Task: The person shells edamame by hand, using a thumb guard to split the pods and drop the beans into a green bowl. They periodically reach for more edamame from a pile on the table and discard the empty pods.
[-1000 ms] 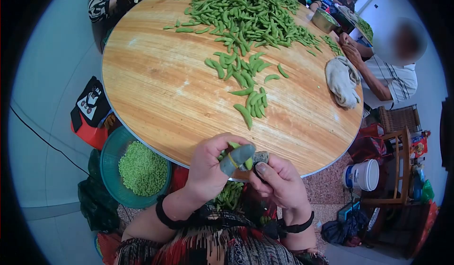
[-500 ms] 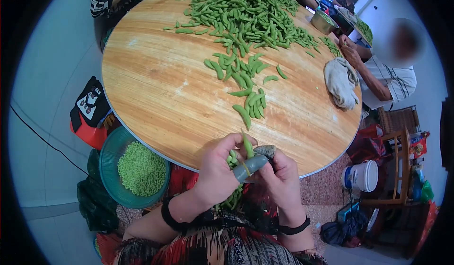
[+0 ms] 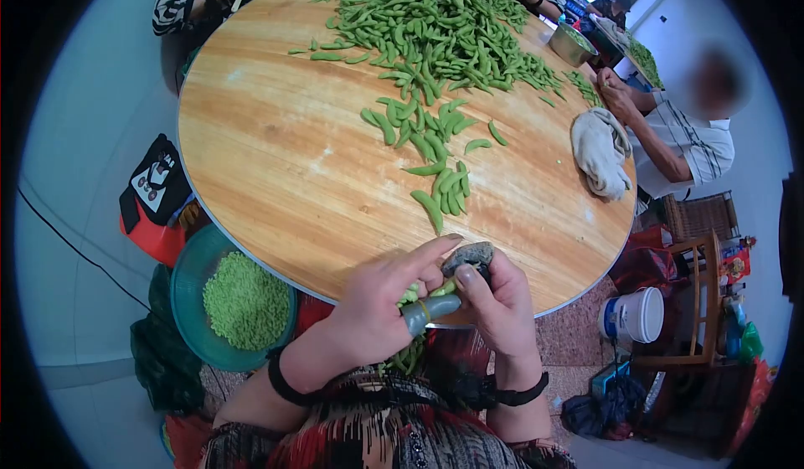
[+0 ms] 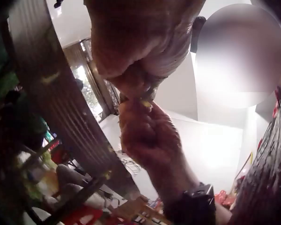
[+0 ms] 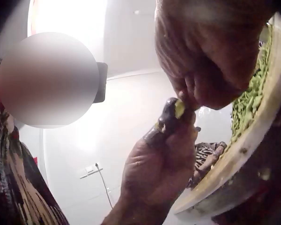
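In the head view my left hand (image 3: 368, 306) wears a grey sleeve (image 3: 429, 308) with a yellow band on its thumb, and its fingers curl around pale green beans (image 3: 409, 295). A green pod (image 3: 444, 288) is between my two hands, above that thumb. Facing it, my right hand (image 3: 502, 306) pinches the pod's other end, beside a dark grey finger cover (image 3: 469, 258). The right wrist view shows the covered left thumb (image 5: 166, 123) against a bit of green pod (image 5: 179, 108). Both hands meet over the table's near edge.
Loose pods (image 3: 431, 209) lie ahead on the round table (image 3: 276, 176), with a large pod heap (image 3: 435, 33) behind. A towel (image 3: 600, 152) lies at right. Below left stands a teal basket (image 3: 186, 301) of shelled beans (image 3: 244, 300). Other people sit around the table.
The pod that stood upright between my hands now lies low between them. My left index finger has stretched out towards the right hand's grey cover.
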### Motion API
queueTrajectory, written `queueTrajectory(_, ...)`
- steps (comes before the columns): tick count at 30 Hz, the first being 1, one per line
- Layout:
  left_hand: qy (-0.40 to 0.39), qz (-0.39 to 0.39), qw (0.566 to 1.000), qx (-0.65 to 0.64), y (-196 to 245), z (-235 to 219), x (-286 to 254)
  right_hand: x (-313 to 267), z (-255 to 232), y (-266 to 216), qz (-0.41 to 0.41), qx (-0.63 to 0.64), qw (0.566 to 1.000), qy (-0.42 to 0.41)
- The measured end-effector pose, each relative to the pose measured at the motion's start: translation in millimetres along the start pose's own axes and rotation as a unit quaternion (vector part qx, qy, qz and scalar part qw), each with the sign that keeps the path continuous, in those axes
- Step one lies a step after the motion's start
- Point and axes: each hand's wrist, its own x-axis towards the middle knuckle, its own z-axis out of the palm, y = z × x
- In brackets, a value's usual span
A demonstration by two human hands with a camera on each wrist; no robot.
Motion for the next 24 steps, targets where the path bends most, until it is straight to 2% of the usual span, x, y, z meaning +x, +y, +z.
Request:
queueTrajectory(1,-0.046,-0.026,0.996,-0.074,0.4,-4.0,0.3,-2.4,0.0,0.2,0.003,0.0,1.0,-0.001)
queueTrajectory(2,-0.046,-0.029,0.996,-0.075,-2.0,-2.8,-0.6,-5.1,0.4,0.0,0.026,0.041,0.999,-0.005)
queueTrajectory(4,-0.071,-0.064,0.97,-0.224,-8.3,0.6,-1.4,-7.7,0.9,1.1,0.049,0.084,0.995,-0.009)
queueTrajectory(5,-0.071,-0.065,0.97,-0.225,-7.7,0.2,-2.7,-8.5,1.0,3.0,0.054,0.136,0.989,-0.027)
queueTrajectory(6,-0.067,-0.129,0.938,-0.316,-6.6,-0.9,-4.8,-9.5,1.3,5.4,0.059,0.188,0.979,-0.044)
queueTrajectory(7,-0.062,-0.192,0.893,-0.402,-6.0,-1.4,-6.3,-10.6,3.2,9.4,0.06,0.189,0.979,-0.041)
queueTrajectory(8,-0.063,-0.193,0.892,-0.403,-8.0,-0.4,-7.1,-11.3,6.2,14.6,0.055,0.267,0.961,-0.055)
queueTrajectory(9,-0.058,-0.188,0.838,-0.509,-11.7,0.9,-7.8,-11.5,8.1,19.2,0.048,0.343,0.935,-0.07)
queueTrajectory(10,-0.052,-0.181,0.772,-0.607,-13.8,1.5,-8.3,-12.0,8.1,23.2,0.039,0.337,0.938,-0.079)
queueTrajectory(11,-0.05,-0.181,0.772,-0.607,-13.6,1.2,-7.6,-12.0,8.6,23.2,0.04,0.337,0.937,-0.079)
queueTrajectory(13,0.031,-0.218,0.784,-0.58,-11.8,2.5,-5.8,-11.6,8.9,21.5,-0.021,0.309,0.951,-0.001)
queueTrajectory(14,0.032,-0.219,0.784,-0.58,-11.3,5.1,-6.6,-5.7,6.5,18.2,-0.074,0.331,0.94,-0.023)
queueTrajectory(15,0.053,-0.23,0.794,-0.56,-11.3,7.8,-6.8,-3.2,7.7,15.8,-0.074,0.332,0.94,-0.023)
queueTrajectory(17,0.073,-0.241,0.805,-0.538,-11.4,13.3,-7.4,-0.9,13.8,10.5,-0.069,0.135,0.984,0.095)
queueTrajectory(18,0.077,-0.23,0.799,-0.551,-12.1,17.1,-9.5,-4.2,23.5,5.5,-0.067,0.048,0.991,0.105)
queueTrajectory(19,0.082,-0.219,0.792,-0.565,-15.1,19.6,-11.5,-5.1,29.0,16.9,-0.104,-0.005,0.988,0.113)
queueTrajectory(21,0.085,-0.211,0.792,-0.567,-20.8,16.9,-14.3,-15.3,27.1,12.9,-0.037,-0.008,0.999,0.038)
queueTrajectory(22,0.104,-0.211,0.823,-0.518,-13.3,15.6,-11.9,-17.3,22.6,4.8,-0.035,-0.006,0.999,0.037)
queueTrajectory(23,0.122,-0.21,0.851,-0.466,-9.4,14.3,-10.2,-19.0,15.8,-5.9,0.059,0.018,0.998,0.012)
queueTrajectory(24,0.121,-0.212,0.852,-0.464,-10.4,11.2,-10.2,-20.2,10.9,-11.4,0.151,0.041,0.988,-0.012)
